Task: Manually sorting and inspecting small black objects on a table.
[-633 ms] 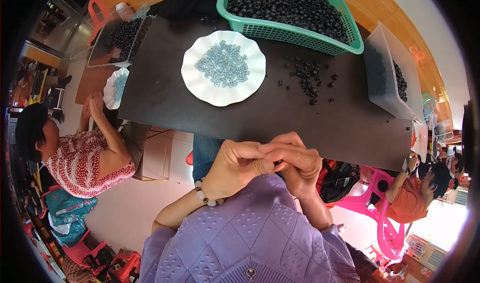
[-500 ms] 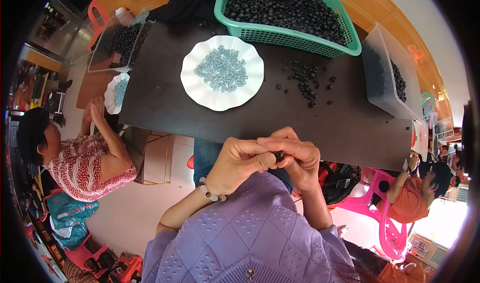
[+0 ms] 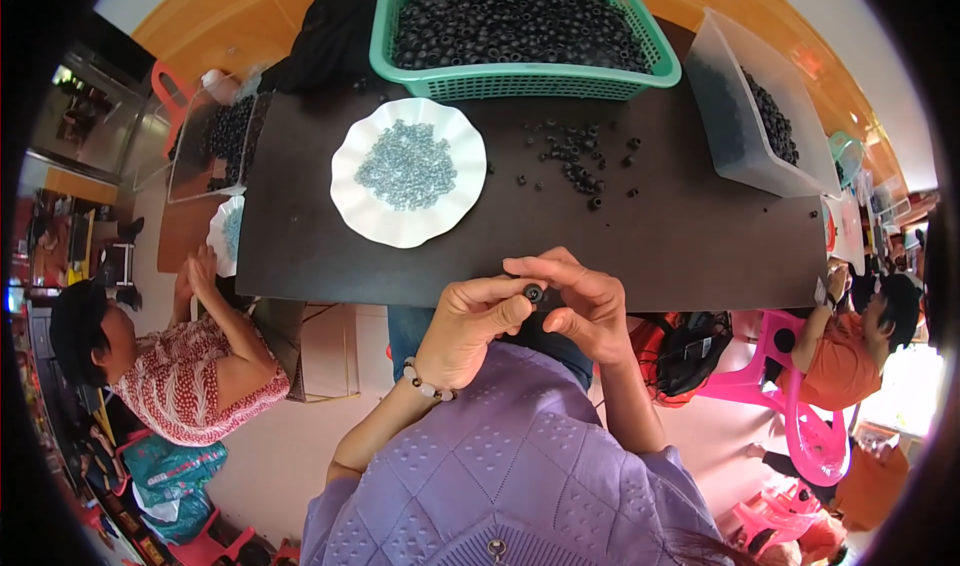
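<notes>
Between the thumb and index finger of my left hand (image 3: 465,331) is pinched a small black round part (image 3: 534,293), its end with a hole facing up. Beside it my right hand (image 3: 588,306) curves with thumb and fingers apart, its fingertips just above the part; I see nothing held in it. Both hands are over my lap by the table's near edge. Beyond them stands a white wavy-rimmed plate (image 3: 345,201) with a heap of small clear bluish pieces (image 3: 408,166). Loose black parts (image 3: 580,161) lie scattered right of the plate.
A green basket (image 3: 520,88) full of black parts stands at the back of the dark table (image 3: 440,266). At the right is a clear plastic bin (image 3: 740,156) with more. A person in a patterned top (image 3: 200,381) sits left, another in orange (image 3: 835,371) right.
My right hand has opened and drawn its thumb off the black part, which stays in my left hand. The view has shifted, so the table's things appear further left.
</notes>
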`<state>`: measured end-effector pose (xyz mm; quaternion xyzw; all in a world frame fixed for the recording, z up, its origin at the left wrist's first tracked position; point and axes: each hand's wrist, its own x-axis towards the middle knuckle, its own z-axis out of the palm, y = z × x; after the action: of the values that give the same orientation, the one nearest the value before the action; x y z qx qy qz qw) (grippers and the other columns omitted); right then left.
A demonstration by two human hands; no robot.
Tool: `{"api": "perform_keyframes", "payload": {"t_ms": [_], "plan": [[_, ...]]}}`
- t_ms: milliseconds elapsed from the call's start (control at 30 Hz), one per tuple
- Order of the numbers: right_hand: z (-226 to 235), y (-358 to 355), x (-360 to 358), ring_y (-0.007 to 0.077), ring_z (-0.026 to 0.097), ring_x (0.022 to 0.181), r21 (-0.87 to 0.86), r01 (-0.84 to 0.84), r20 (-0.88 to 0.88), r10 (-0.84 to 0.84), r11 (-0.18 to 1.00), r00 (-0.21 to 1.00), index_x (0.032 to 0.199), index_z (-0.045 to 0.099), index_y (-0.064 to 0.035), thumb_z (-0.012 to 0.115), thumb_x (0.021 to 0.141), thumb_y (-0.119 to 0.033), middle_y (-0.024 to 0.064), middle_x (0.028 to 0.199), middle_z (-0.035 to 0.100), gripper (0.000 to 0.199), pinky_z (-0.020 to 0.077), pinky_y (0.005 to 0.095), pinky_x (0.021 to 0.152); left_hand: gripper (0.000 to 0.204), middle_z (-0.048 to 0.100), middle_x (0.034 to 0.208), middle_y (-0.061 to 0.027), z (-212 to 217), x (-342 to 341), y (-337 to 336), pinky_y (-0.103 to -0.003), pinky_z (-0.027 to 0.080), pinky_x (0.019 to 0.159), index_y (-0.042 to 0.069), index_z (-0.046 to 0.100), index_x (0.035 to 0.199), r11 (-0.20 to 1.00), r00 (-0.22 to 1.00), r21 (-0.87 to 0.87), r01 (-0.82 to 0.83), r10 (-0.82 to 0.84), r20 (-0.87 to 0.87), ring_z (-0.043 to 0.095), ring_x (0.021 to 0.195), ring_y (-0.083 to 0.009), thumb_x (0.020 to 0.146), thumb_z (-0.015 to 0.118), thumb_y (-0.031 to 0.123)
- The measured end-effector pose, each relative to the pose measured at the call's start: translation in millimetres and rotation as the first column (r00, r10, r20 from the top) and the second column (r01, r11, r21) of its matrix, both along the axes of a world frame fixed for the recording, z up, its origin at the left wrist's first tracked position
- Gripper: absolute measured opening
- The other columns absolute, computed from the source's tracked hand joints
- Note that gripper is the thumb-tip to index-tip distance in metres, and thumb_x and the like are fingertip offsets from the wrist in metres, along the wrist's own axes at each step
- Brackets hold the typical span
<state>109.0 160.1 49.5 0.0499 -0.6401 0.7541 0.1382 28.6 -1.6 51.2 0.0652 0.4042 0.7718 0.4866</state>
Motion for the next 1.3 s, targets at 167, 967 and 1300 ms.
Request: {"api": "perform_keyframes", "payload": {"t_ms": [167,967,1300], "plan": [[0.8,7.0,4.8,0.0194,0.056,0.096,0.187,0.115,-0.025,-0.112,0.976,0.993,0.112,0.065,0.0023,0.077,0.076,-0.023,0.0104,0.112,0.067,0.046,0.0434,0.0311,0.085,0.020,0.061,0.075,0.0030,-8.2,0.1,7.9,-0.021,0.040,0.060,0.002,0.068,0.101,0.999,0.996,-0.023,0.041,-0.039,0.082,0.050,0.065,-0.0054,0.088,0.068,0.016],[105.0,249.7,-4.2,0.0137,0.063,0.084,0.683,0.731,-0.497,-0.727,0.008,0.473,0.110,0.064,-0.0050,0.061,0.085,-0.013,0.0084,0.094,0.068,0.026,0.0473,0.0267,0.075,0.050,0.057,0.093,-0.0145,62.5,-10.1,24.1,-0.029,0.044,0.070,-0.006,0.063,0.094,0.801,0.846,0.364,0.476,-0.304,-0.438,0.054,0.078,-0.0197,0.097,0.044,0.040],[77.4,228.1,-19.3,0.0140,0.064,0.093,0.777,0.629,-0.396,-0.757,0.025,0.520,0.114,0.066,-0.0055,0.058,0.091,-0.016,0.0101,0.104,0.069,0.027,0.0480,0.0257,0.082,0.065,0.060,0.105,-0.0208,144.3,4.1,37.8,-0.029,0.048,0.071,-0.011,0.057,0.111,0.176,0.745,0.806,0.565,-0.528,-0.407,0.059,0.083,-0.0243,0.099,0.035,0.048]]}}
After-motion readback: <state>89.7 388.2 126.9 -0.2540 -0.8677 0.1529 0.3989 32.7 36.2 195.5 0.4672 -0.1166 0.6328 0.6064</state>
